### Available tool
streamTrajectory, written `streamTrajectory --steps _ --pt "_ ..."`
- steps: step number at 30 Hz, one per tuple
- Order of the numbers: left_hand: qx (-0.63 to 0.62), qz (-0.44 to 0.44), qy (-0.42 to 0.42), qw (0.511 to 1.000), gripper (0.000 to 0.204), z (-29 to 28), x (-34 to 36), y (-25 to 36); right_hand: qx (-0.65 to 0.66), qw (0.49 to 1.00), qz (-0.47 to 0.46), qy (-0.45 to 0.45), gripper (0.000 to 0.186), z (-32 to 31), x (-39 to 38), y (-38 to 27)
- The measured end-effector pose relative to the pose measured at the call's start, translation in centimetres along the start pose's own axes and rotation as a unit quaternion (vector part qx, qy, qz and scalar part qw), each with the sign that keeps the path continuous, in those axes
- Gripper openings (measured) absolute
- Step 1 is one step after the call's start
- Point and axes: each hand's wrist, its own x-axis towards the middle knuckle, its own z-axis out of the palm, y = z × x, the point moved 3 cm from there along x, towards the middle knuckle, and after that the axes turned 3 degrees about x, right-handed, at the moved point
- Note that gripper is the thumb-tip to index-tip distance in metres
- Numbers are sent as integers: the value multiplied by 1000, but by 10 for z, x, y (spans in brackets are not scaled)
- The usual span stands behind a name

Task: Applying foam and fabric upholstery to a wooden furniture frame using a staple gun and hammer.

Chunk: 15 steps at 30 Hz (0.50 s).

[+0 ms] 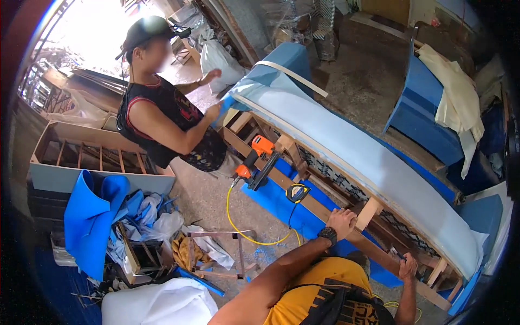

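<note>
A long upholstered sofa frame (346, 151), covered in pale and blue material, runs diagonally with its wooden underside showing. My left hand (341, 221), a dark watch on its wrist, is closed over the wooden rail (374, 246). Farther right along that rail, my right hand (409, 267) grips a small dark-handled tool (398, 254) whose kind is too small to tell. On the rail beyond my left hand sits a yellow and black tape measure (297, 193). An orange and black air nailer (262, 160) rests at the frame's far-left part.
A co-worker (168, 114) stands at the sofa's far-left end, a hand on blue material. The nailer's yellow hose (230, 216) loops across the floor. Blue sheet and scraps (92, 222) pile at left, before an open wooden frame (103, 151). Another blue sofa piece (422, 108) stands right.
</note>
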Motion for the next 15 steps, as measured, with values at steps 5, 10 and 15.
streamTrajectory --steps 5,10,15 --pt "-2 0 6 1000 10 2 -1 -1 -19 1000 0 11 23 0 -1 0" --pt "7 -4 -3 1000 11 6 -2 -4 -18 1000 8 0 23 0 0 1" --pt "9 3 -3 1000 11 8 -1 -5 -12 1000 18 -9 23 -2 1 -3"
